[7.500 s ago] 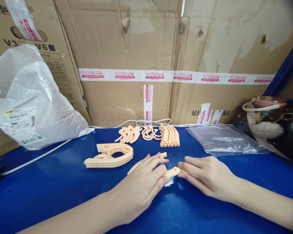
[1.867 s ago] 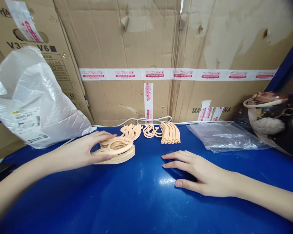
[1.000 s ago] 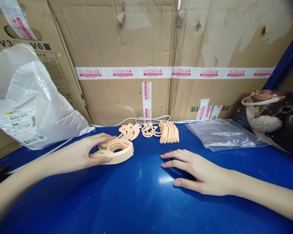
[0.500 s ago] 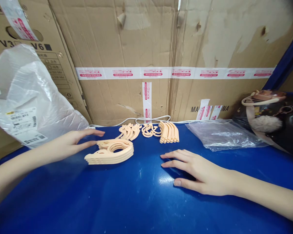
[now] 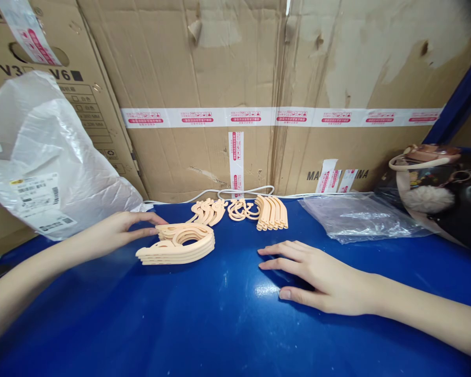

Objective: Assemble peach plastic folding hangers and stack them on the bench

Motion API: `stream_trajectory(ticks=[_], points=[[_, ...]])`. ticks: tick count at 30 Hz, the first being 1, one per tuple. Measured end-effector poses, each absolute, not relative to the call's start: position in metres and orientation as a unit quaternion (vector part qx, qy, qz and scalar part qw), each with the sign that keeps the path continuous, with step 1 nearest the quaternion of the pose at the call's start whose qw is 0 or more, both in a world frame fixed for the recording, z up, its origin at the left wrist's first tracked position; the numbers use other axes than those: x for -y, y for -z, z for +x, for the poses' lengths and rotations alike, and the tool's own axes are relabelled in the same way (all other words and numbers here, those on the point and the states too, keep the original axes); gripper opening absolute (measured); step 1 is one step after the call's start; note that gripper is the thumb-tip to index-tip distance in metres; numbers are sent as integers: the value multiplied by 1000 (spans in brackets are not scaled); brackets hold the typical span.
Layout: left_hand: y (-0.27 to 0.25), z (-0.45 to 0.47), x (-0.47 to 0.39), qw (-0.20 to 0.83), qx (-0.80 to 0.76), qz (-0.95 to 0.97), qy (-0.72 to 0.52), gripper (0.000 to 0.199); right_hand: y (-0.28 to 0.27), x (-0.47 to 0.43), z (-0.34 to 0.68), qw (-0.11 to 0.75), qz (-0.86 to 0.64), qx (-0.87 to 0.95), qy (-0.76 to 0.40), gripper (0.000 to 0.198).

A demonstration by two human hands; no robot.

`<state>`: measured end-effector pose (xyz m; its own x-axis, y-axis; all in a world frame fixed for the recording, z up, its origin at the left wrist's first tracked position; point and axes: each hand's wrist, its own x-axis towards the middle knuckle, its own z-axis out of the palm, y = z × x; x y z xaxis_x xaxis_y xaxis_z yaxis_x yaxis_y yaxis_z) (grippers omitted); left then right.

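Beside a stack of beige plastic hanger bodies (image 5: 176,255) is my left hand (image 5: 120,229). Its index finger and thumb reach the stack's back left corner, slightly apart; whether they press on it is hard to see. My right hand (image 5: 316,277) rests palm down on the blue table, fingers spread, holding nothing. Farther back lie several curved beige pieces (image 5: 209,211), a small group of beige hooks (image 5: 241,210) and a row of beige hanger arms (image 5: 272,212), side by side.
A large cardboard box (image 5: 204,68) stands behind the blue table (image 5: 227,324). At the left leans a white plastic bag (image 5: 63,157) with labels. A clear plastic bag (image 5: 361,214) lies back right, near a dark handbag (image 5: 463,204). A white cable (image 5: 180,199) runs along the back.
My left index finger has bent down toward the stack's back corner, closer to the thumb. My right hand and the beige pieces have stayed put.
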<state>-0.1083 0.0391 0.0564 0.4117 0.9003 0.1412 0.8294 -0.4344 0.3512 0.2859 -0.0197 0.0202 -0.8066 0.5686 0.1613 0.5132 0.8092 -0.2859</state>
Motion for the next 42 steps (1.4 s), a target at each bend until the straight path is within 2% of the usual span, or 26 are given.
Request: stream_trajectory(ticks=[3, 27, 42], points=[[-51, -120, -51, 126, -510, 839, -143, 45, -20, 19, 286, 119, -287, 944, -110, 43], [-46, -126, -56, 117, -517, 836, -139, 39, -19, 20, 287, 111, -288, 946, -102, 44], [-39, -116, -55, 65, -521, 839, -139, 53, -20, 20, 286, 111, -286, 946, -105, 44]])
